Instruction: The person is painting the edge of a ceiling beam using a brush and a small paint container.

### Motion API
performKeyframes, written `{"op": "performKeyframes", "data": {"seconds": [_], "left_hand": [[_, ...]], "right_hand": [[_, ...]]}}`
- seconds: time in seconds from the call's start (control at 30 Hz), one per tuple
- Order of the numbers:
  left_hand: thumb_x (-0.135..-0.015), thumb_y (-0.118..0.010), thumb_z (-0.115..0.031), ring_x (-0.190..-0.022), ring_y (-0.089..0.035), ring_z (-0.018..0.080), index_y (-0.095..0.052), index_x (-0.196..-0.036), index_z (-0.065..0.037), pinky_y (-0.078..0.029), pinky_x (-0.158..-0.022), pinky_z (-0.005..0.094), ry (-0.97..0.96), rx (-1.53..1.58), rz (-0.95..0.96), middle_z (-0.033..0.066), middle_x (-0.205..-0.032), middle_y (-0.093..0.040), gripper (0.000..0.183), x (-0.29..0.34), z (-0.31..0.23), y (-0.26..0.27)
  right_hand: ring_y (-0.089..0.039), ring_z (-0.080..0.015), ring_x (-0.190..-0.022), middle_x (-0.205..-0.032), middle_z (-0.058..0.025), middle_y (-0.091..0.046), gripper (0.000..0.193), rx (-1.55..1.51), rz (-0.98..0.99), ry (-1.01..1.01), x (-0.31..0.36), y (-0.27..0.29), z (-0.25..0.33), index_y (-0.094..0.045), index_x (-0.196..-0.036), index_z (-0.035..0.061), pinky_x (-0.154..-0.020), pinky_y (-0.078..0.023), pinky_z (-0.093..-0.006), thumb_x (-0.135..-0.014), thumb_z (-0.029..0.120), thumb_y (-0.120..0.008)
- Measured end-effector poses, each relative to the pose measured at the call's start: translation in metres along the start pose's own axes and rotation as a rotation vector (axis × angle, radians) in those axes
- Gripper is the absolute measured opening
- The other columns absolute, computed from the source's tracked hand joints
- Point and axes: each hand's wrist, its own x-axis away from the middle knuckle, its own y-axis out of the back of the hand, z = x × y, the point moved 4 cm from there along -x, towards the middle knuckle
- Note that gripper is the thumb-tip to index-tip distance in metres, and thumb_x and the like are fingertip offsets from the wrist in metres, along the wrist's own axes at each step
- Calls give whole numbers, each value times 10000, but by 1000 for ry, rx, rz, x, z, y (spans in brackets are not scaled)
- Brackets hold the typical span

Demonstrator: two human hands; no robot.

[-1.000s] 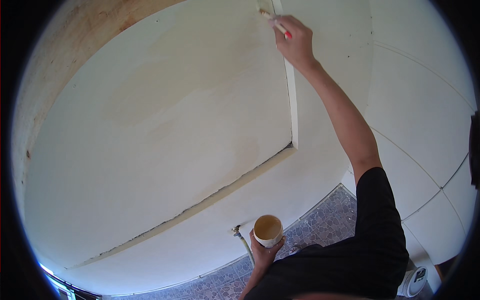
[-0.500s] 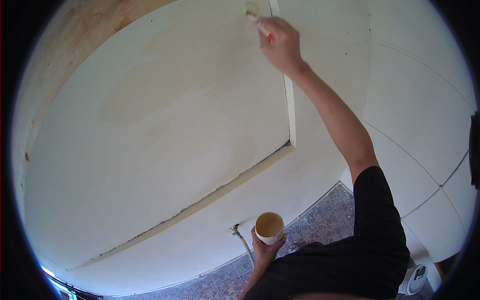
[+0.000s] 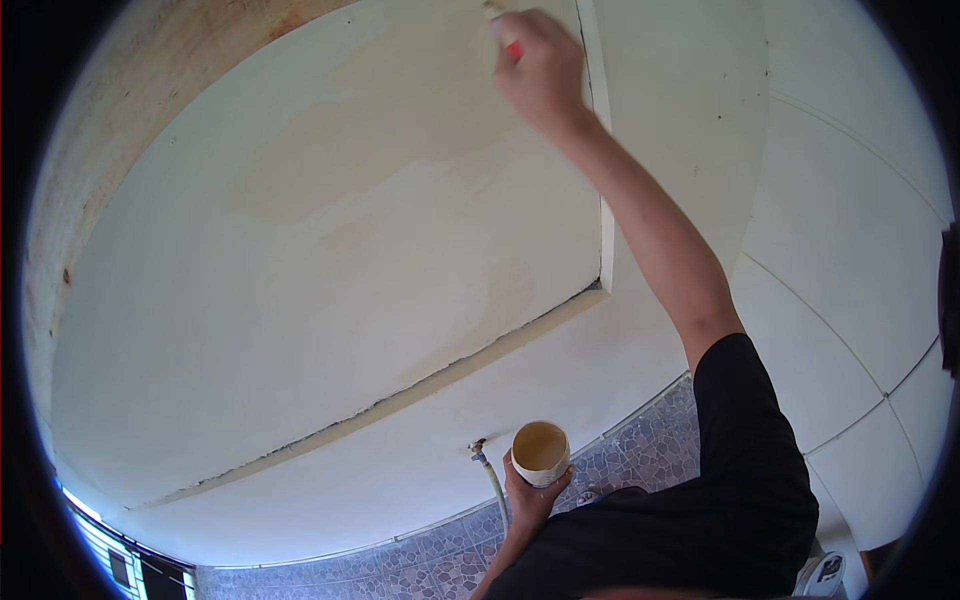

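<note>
My right hand [image 3: 545,72] is raised high against the pale wall panel [image 3: 330,270], closed round a paintbrush [image 3: 513,50] with a red mark on its handle. The bristle end is partly cut off by the top of the view. Darker, damp-looking patches [image 3: 340,140] spread over the panel left of the brush. Low in front of my body, my left hand [image 3: 530,500] grips an open white tub [image 3: 541,453] from beneath and the side. A yellowish-tan liquid shows inside it.
A rough gap [image 3: 400,397] runs along the panel's lower edge. A tap with a hose [image 3: 480,452] juts from the wall beside the tub. Patterned floor tiles [image 3: 640,450] lie below, and a white bucket [image 3: 822,575] stands at the lower right. White tiles [image 3: 850,260] cover the right wall.
My right hand and the brush have moved a little left and up. The view has shifted slightly, while the tub stays in my left hand.
</note>
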Motion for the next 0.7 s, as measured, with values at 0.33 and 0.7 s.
{"op": "performKeyframes", "data": {"seconds": [0.33,0.7], "left_hand": [[-737,-1000,-238,-1188,-678,292,-448,-1414,23,-555,-1002,415,4,-5,-48,197,-1285,-648,912,8,-4,13],[-727,-1005,-249,-1171,-685,292,-460,-1418,17,-564,-984,414,-3,12,-34,181,-1272,-645,919,9,-5,18]], "right_hand": [[-660,-333,-821,-858,-106,-653,286,-45,-118,-111,-21,3,32,-713,-943,64,-665,-529,-451,-708,-95,-679],[-698,-241,-753,-805,-90,-722,131,-776,125,-197,-23,-63,186,-714,-896,58,-634,-543,-349,-832,-57,-709]]}}
